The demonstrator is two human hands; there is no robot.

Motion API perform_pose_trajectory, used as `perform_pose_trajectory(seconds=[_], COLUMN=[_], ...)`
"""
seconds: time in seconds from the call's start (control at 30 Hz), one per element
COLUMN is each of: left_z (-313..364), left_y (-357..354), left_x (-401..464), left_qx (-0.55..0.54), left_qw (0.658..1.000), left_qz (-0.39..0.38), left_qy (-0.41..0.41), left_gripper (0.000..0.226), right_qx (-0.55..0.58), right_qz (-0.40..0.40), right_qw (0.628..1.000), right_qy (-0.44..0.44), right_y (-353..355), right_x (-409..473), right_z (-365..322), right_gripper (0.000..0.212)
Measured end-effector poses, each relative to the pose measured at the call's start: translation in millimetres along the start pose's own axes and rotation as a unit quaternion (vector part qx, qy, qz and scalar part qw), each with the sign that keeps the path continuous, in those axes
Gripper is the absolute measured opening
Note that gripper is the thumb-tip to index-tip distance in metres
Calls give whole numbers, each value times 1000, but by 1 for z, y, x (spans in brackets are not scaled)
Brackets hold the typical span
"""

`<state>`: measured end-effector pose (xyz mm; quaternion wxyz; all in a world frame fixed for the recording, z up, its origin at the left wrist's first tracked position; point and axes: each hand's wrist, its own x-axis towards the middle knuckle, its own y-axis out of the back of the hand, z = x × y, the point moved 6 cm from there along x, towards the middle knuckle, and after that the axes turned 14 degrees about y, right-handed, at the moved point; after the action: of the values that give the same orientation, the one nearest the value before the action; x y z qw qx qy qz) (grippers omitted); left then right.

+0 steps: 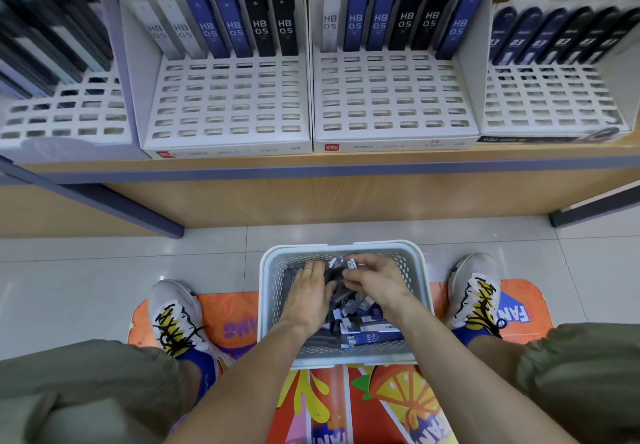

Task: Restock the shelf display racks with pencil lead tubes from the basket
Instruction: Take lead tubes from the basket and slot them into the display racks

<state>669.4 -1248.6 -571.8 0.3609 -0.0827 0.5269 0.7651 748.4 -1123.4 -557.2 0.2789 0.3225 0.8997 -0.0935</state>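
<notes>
On the shelf above, the left display rack (225, 97) and the right display rack (391, 94) each carry a single back row of upright HB 0.5 tubes, with the slotted grids in front of them unfilled. Below, on the floor between the person's feet, the basket (268, 291) holds the loose pile of pencil lead tubes (363, 322). The left hand (306, 291) lies on the pile with fingers fairly straight, pressing rather than grasping, while the right hand (374, 279) has its fingers curled around a few dark tubes. These tubes look light, stiff and smooth, likely to slip from a bundle, so pinching each across its flat sides near the middle seems safest. The hands cover much of the pile, how many tubes the right one holds is unclear, and the racks at either edge are blurred
</notes>
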Motion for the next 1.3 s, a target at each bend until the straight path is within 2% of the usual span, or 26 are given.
perform_pose_trajectory(seconds=[0.3,0.47,0.57,0.7,0.83,0.93,1.03,1.1,1.17,1.3], left_z=[43,56,63,83,89,82,67,47,16,-31], left_y=[49,84,112,179,266,327,375,397,408,409], left_x=[-28,-48,-62,-96,-125,-137,-145,-147,-142,-115], left_qx=[-85,-150,-197,-260,-312,-368,-422,-463,-515,-620], left_qw=[986,981,971,948,939,923,899,879,847,773], left_qz=[-124,-107,-117,-143,-90,-30,21,71,126,128], left_qy=[-66,-63,-72,-111,-116,-110,-114,-87,-28,47], left_gripper=[26,30,36,31,33,46,48,54,51,41], right_qx=[-38,0,3,13,57,47,16,6,-5,-39], right_qz=[48,6,17,5,-19,-43,-44,-30,-17,-10], right_qw=[992,988,980,961,923,884,841,818,804,789], right_qy=[112,153,197,276,380,464,539,574,595,613], right_y=[27,26,26,6,-38,-77,-114,-135,-153,-190], right_x=[-12,-49,-71,-109,-147,-170,-185,-191,-192,-179], right_z=[-64,-104,-136,-196,-272,-325,-367,-385,-393,-391], right_gripper=[11,28,30,32,37,38,34,33,32,28])
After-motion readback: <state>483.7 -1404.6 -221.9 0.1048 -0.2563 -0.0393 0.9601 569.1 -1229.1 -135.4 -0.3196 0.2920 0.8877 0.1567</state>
